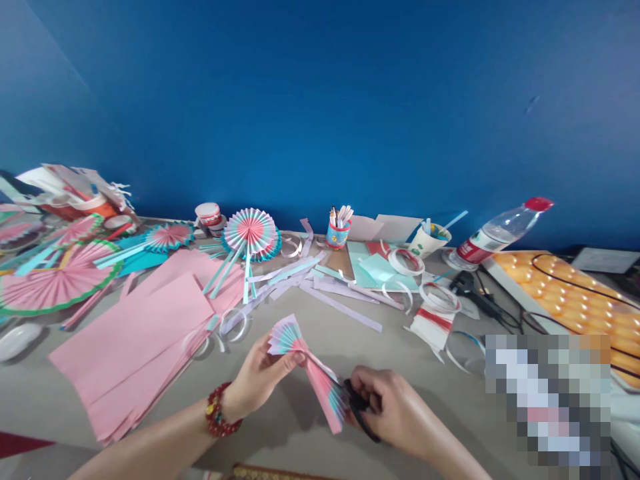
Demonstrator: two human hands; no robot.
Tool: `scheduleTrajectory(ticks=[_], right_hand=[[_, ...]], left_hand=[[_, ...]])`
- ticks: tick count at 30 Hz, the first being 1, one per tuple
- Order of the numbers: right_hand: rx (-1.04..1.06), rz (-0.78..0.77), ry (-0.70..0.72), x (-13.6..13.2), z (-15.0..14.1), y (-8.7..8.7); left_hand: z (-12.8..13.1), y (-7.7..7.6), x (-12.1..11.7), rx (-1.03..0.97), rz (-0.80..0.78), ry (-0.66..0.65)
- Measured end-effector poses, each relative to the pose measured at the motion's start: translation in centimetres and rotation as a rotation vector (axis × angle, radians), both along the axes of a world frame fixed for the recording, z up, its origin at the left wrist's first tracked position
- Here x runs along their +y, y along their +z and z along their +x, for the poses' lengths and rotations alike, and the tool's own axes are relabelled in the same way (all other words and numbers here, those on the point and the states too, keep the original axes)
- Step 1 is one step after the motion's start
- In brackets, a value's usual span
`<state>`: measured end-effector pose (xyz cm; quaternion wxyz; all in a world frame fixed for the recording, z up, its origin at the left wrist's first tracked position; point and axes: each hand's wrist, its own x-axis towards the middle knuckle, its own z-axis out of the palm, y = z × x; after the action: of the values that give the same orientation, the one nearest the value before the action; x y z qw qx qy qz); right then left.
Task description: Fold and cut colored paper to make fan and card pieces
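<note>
My left hand [260, 377] is closed, pinching the upper end of a pleated pink-and-teal paper strip [313, 373] folded like an accordion, its top fanned out. A red bead bracelet [220, 410] circles that wrist. My right hand [385, 403] is closed round black-handled scissors [357, 405], whose blades meet the lower end of the pleated paper. Both hands hover just above the grey table [360, 347], near its front edge.
Pink paper sheets [140, 333] lie to the left, with finished paper fans [250, 233] and loose paper strips [340, 303] behind. Tape rings [406, 261], a pen cup [339, 230], a paper cup [429, 240], a tipped plastic bottle [500, 233], cables and an orange tray [575, 293] sit right.
</note>
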<state>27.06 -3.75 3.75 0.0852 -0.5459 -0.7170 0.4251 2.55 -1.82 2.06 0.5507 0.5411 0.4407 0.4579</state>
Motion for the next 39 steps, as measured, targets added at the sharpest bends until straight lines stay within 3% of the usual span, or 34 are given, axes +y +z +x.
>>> scheduleTrajectory(ticks=[6, 13, 22, 31, 39], right_hand=[[0.103, -0.071, -0.019, 0.2, -0.2, 0.2], [0.398, -0.469, -0.018, 0.1, -0.5, -0.7], [0.336, -0.347, 0.006, 0.2, -0.9, -1.2], [0.446, -0.522, -0.078, -0.4, -1.5, -1.6], [0.443, -0.435, -0.041, -0.5, -1.7, -1.2]], left_hand=[[0.1, -0.1, 0.1, -0.027, -0.047, 0.008], [0.2, -0.2, 0.3, -0.060, -0.120, 0.034], [0.4, 0.1, 0.3, -0.057, -0.146, 0.020], [0.4, 0.3, 0.3, -0.056, -0.144, 0.026], [0.4, 0.5, 0.2, -0.055, -0.120, 0.052]])
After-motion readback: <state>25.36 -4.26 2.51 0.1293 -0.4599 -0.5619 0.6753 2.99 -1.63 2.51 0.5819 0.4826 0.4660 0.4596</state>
